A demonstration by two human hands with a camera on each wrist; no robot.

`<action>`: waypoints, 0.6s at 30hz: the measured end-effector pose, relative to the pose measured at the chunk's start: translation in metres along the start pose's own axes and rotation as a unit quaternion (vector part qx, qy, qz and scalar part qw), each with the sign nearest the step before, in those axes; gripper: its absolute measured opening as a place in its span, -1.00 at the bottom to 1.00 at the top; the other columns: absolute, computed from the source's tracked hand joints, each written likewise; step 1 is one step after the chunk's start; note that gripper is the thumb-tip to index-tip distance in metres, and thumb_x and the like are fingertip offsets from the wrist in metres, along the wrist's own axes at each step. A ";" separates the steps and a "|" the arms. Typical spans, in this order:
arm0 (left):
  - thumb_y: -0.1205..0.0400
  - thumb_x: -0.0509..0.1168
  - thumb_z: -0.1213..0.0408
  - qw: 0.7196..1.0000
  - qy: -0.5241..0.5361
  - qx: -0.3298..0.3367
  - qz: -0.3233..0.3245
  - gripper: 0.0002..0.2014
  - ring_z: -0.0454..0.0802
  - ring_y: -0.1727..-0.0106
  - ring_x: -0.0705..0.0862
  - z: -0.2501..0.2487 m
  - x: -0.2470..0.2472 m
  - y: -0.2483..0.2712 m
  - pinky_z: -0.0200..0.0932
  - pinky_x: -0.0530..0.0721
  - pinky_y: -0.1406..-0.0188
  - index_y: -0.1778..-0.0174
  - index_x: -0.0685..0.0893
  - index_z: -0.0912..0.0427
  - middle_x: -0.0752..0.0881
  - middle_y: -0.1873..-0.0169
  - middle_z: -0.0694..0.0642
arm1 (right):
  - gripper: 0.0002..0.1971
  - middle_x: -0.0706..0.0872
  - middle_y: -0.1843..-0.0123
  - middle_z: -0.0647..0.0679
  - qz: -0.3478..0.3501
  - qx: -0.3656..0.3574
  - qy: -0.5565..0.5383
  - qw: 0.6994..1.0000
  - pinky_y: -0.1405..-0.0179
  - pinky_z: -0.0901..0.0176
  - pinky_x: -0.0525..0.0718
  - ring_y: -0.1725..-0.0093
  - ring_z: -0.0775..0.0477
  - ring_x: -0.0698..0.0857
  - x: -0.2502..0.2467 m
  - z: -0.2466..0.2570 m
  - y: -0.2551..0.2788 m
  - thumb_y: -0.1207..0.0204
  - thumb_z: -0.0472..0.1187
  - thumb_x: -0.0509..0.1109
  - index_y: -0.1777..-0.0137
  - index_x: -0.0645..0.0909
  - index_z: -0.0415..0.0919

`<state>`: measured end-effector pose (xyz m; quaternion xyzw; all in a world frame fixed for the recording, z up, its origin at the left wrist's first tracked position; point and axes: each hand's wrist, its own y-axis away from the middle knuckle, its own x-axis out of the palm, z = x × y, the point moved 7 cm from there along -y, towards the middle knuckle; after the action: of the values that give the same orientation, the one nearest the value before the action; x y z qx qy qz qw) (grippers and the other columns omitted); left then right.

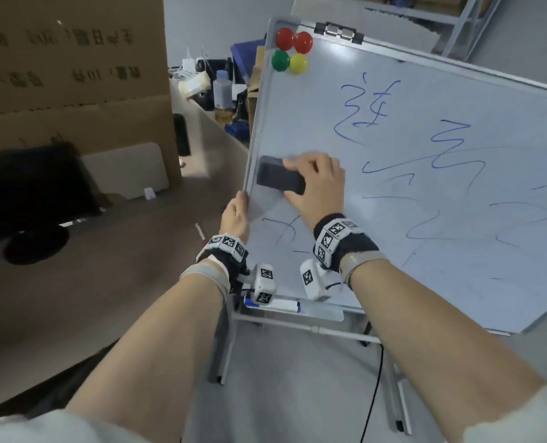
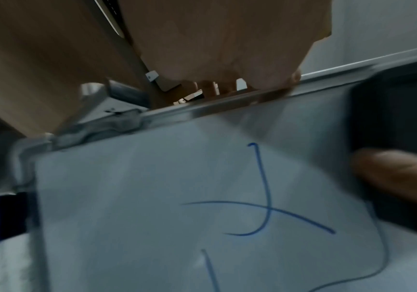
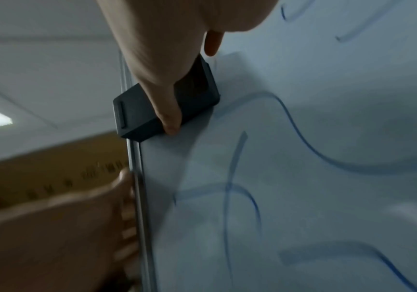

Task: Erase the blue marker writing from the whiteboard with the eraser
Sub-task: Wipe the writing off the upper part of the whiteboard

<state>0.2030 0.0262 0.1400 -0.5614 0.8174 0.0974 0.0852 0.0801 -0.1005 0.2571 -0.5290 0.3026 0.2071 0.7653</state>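
Right hand around eraser

Eraser in right hand — on whiteboard

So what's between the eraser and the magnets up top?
Bare board only: in the head view, no writing lies between the eraser and the magnets.

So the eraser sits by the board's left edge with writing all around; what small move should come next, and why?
Probably a short downward wipe. The right hand grips the black eraser flat on the whiteboard near its left frame, and the nearest blue strokes lie just below it. The left hand holds the frame edge, steadying the board.
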 end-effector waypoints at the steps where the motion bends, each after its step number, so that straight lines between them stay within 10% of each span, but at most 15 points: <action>1: -0.79 -0.09 -0.09 1.000 -0.014 -0.021 0.001 -0.45 0.09 -0.34 0.55 0.012 -0.001 0.002 -0.12 0.33 -0.32 -0.24 0.63 0.26 0.65 -0.23 0.21 | -0.49 0.58 -0.13 0.01 0.029 -0.011 0.017 0.999 -0.10 0.00 0.39 -0.12 -0.15 0.49 0.018 -0.001 0.021 -0.17 -0.10 0.66 -0.16 0.66 0.10; 3: -0.79 -0.09 -0.09 0.999 -0.010 -0.049 -0.003 -0.43 0.13 -0.57 0.42 0.033 -0.003 0.007 -0.16 0.24 -0.47 -0.43 0.58 0.24 0.57 -0.46 0.22 | -0.47 0.58 -0.08 0.01 0.091 -0.025 0.050 0.994 -0.08 0.01 0.31 -0.07 -0.13 0.47 0.054 -0.009 0.066 -0.12 -0.10 0.71 -0.11 0.64 0.10; 8: -0.79 -0.02 -0.06 0.998 0.034 -0.058 -0.007 -0.47 -0.07 -0.40 0.52 0.049 0.002 0.009 -0.53 0.11 -0.02 -0.28 0.62 0.31 0.66 -0.33 0.26 | -0.47 0.60 -0.03 0.01 0.121 -0.052 0.088 0.987 -0.07 -0.02 0.29 -0.02 -0.15 0.50 0.075 -0.013 0.093 -0.07 -0.06 0.75 -0.05 0.64 0.11; 14: -0.79 -0.07 -0.10 0.999 0.009 -0.053 -0.002 -0.48 0.10 -0.42 0.55 0.041 0.006 0.011 -0.34 0.17 -0.23 -0.33 0.60 0.21 0.68 -0.29 0.22 | -0.43 0.60 -0.11 -0.02 -0.047 0.045 0.051 0.997 -0.14 -0.02 0.36 -0.09 -0.18 0.51 0.014 -0.030 0.033 -0.07 -0.06 0.71 -0.12 0.65 0.09; 18: -0.70 -0.17 -0.27 0.997 -0.029 -0.068 -0.036 -0.46 0.22 -0.32 0.61 0.050 0.010 0.012 0.02 0.43 -0.38 -0.32 0.53 -0.07 0.68 -0.26 0.14 | -0.50 0.59 -0.06 0.00 0.085 0.024 0.071 0.994 -0.07 0.00 0.29 -0.06 -0.16 0.49 0.068 -0.033 0.096 -0.09 -0.08 0.72 -0.05 0.65 0.11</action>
<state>0.1892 0.0344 0.0896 -0.5918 0.7855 0.1654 0.0738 0.0604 -0.0978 0.1360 -0.4966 0.4051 0.2256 0.7338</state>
